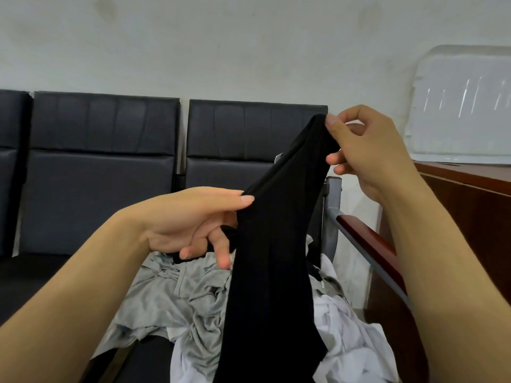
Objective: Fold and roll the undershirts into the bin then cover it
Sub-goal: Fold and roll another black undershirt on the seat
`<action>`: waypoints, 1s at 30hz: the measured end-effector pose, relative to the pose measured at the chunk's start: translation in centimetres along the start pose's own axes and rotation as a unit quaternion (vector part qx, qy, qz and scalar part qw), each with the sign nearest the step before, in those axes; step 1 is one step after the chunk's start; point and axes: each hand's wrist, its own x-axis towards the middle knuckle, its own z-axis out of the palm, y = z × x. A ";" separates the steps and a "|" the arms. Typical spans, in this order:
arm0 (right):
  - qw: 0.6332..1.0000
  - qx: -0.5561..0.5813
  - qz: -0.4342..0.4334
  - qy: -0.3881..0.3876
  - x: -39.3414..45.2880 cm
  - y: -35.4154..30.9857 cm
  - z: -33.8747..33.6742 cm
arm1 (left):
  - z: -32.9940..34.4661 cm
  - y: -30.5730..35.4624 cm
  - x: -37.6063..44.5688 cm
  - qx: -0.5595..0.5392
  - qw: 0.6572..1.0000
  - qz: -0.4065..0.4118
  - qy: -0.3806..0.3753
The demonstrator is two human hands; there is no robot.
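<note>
Dark padded seats (pixel 105 150) line a pale wall (pixel 221 45). You hold a black undershirt (pixel 273 244) up over them: your right hand (pixel 367 150) pinches its top edge, your left hand (pixel 193 222) grips its side lower down. Below it, grey (pixel 171 294) and white (pixel 348 335) undershirts lie heaped on the seat. A clear bin (pixel 464 106) stands on a wooden cabinet (pixel 470 205) at right.

Light was pretty flat and even, kinda cool-toned, no hard shadows anywhere. The wall (pixel 249 45) came out pale and a bit washed. Only glare I spotted was thin white streaks on the clear plastic bin (pixel 464 106) up right. The wide lens bent the edges, so my forearms looked huge at the bottom corners. The black undershirt (pixel 276 258) was so dark its folds barely showed. Whole thing slightly soft.
</note>
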 end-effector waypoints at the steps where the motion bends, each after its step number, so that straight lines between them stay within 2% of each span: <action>1: 1.000 0.005 0.006 0.000 0.1 0.2 0.1 | 0.0 0.0 0.0 -0.021 1.000 0.003 -0.012; 3: 1.000 0.008 0.019 -0.001 0.1 0.6 0.3 | 0.3 0.1 0.0 -0.026 0.999 0.029 -0.018; 7: 0.997 0.055 0.053 -0.022 -0.1 0.9 0.4 | 0.7 0.5 0.5 -0.012 0.995 0.065 0.073; 10: 0.991 0.053 0.091 -0.084 -0.6 1.6 0.7 | 0.3 0.5 0.6 -0.061 0.988 0.080 0.115; 13: 0.977 0.033 0.150 -0.149 -2.2 3.1 1.4 | -0.3 0.7 0.0 -0.119 0.982 0.079 0.123; 17: 0.939 0.027 0.240 -0.244 -6.3 4.6 1.0 | -2.2 0.4 -0.7 -0.181 0.977 0.089 0.066; 19: 0.907 0.061 0.275 -0.312 -8.8 5.0 0.6 | -2.5 0.3 -0.9 -0.177 0.976 0.087 0.090; 21: 0.878 0.076 0.274 -0.385 -11.1 5.4 0.4 | -2.5 0.2 -0.8 -0.178 0.975 0.084 0.107; 24: 0.866 0.000 0.221 -0.448 -13.7 6.6 1.0 | -4.0 -0.6 -0.2 -0.216 0.972 0.088 0.042; 28: 0.876 -0.010 0.179 -0.447 -14.9 8.3 1.9 | -5.5 -1.4 0.2 -0.237 0.968 0.069 -0.051; 30: 0.881 -0.015 0.166 -0.444 -15.0 8.6 2.0 | -6.3 -1.8 0.6 -0.295 0.945 0.046 -0.138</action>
